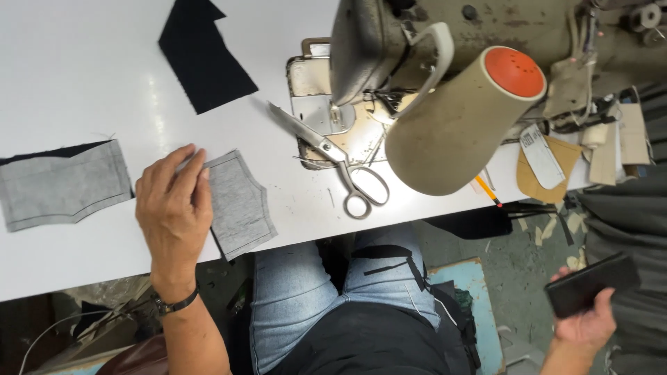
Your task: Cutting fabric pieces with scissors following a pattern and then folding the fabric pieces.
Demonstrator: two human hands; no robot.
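Note:
My left hand (174, 208) lies flat, fingers together, on a small grey fabric piece (240, 205) near the front edge of the white table (83, 83). A second, larger grey fabric piece (62, 184) with a black layer under it lies to the left of that hand. My right hand (587, 323) is off the table at the lower right, below table level, holding a black flat phone-like object (590, 283). Metal scissors (337, 163) lie shut on the table by the sewing machine's plate.
A sewing machine (389, 48) stands at the back with a beige lamp shade (462, 121) in front of it. A black fabric piece (201, 52) lies further back. Paper patterns (549, 167) and a pencil (488, 191) sit at right. My jeans-clad legs (333, 292) are under the table.

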